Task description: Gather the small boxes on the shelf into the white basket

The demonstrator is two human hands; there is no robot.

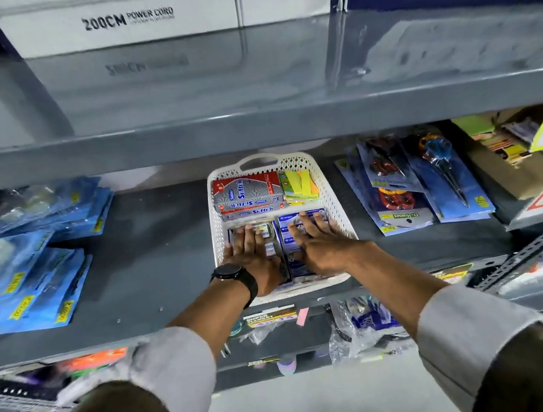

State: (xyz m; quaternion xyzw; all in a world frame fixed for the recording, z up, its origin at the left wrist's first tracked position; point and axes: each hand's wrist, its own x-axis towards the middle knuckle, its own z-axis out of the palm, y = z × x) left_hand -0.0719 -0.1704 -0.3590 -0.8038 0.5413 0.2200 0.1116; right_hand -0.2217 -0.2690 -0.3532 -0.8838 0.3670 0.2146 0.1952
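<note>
The white basket (333,197) stands on the dark grey shelf (166,254), in the middle. Its far half holds red and silver Softek boxes (247,193) and a stack of yellow and green sticky notes (298,185). Small blue and white boxes (292,227) fill the near half. My left hand (252,253), with a black watch on the wrist, lies flat on the left boxes. My right hand (316,241) lies flat on the right boxes, fingers spread. Neither hand grips anything.
Blue plastic packets (27,272) lie on the shelf's left side. Carded scissors and tools (432,181) lie to the right, beside a cardboard box (514,173). A grey shelf board (253,128) overhangs closely above. Lower shelves hold bagged goods (365,328).
</note>
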